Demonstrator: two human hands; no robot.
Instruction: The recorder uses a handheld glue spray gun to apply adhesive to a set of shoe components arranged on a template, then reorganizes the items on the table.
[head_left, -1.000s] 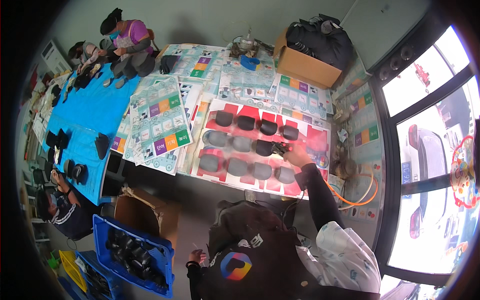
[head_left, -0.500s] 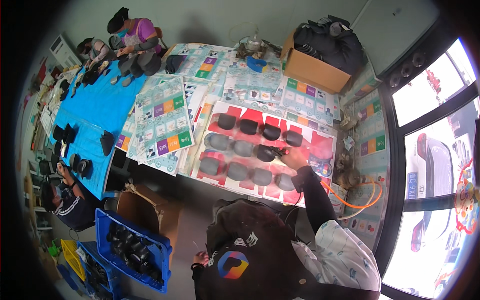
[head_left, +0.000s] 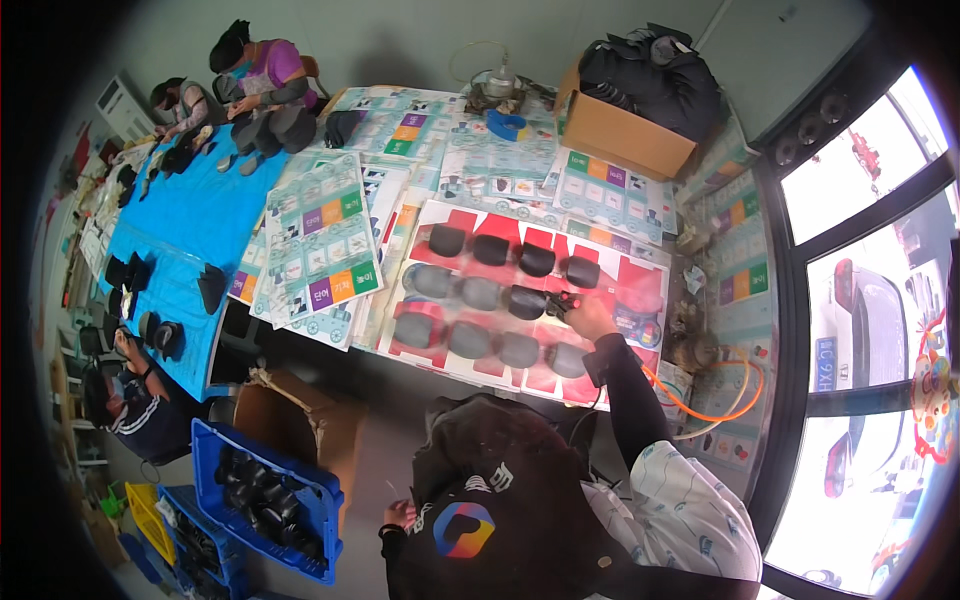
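My right hand (head_left: 592, 316) is closed around a small dark spray gun (head_left: 562, 304) above a red-and-white board (head_left: 640, 282). The gun's nose points left at a glossy black rounded piece (head_left: 526, 302) in the middle row. More rounded pieces lie around it in rows: black ones such as this piece (head_left: 536, 260) on the far side, and dull grey ones such as this piece (head_left: 470, 340) on the near side. Low beside my body hangs my left hand (head_left: 402, 513), fingers partly visible and apart, with nothing seen in it.
An orange hose (head_left: 735, 408) loops right of my forearm. Beyond the board stand a blue tape roll (head_left: 507, 125) and a cardboard box (head_left: 630, 135) of black items. A blue crate (head_left: 325, 530) of black parts sits at lower left. Co-workers sit around the blue-covered table (head_left: 215, 215).
The spray gun has shifted slightly right, away from the black piece in the middle row. My left hand stays low by my body. The whole view has tilted a little.
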